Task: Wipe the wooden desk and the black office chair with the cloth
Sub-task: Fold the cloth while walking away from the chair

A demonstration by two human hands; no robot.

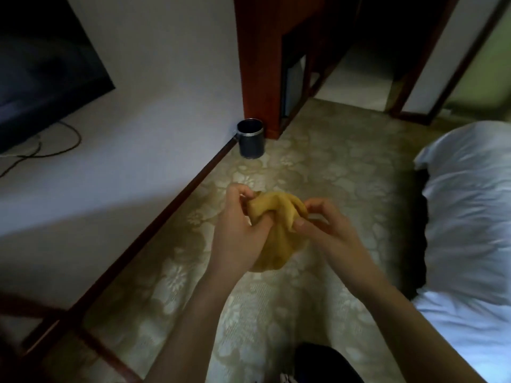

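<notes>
A crumpled yellow cloth (276, 236) hangs between both hands above the patterned carpet, in the middle of the view. My left hand (237, 230) grips its upper left part with curled fingers. My right hand (323, 225) pinches its right edge between thumb and fingers. Dark wooden bars of furniture (83, 335) show at the bottom left; whether they belong to the desk I cannot tell. No black office chair is in view.
A small dark bin (250, 138) stands on the carpet by the white wall. Behind it rises a reddish wooden cabinet (262, 64). A dark TV screen (41, 64) hangs upper left. A bed with white bedding (467, 217) fills the right side.
</notes>
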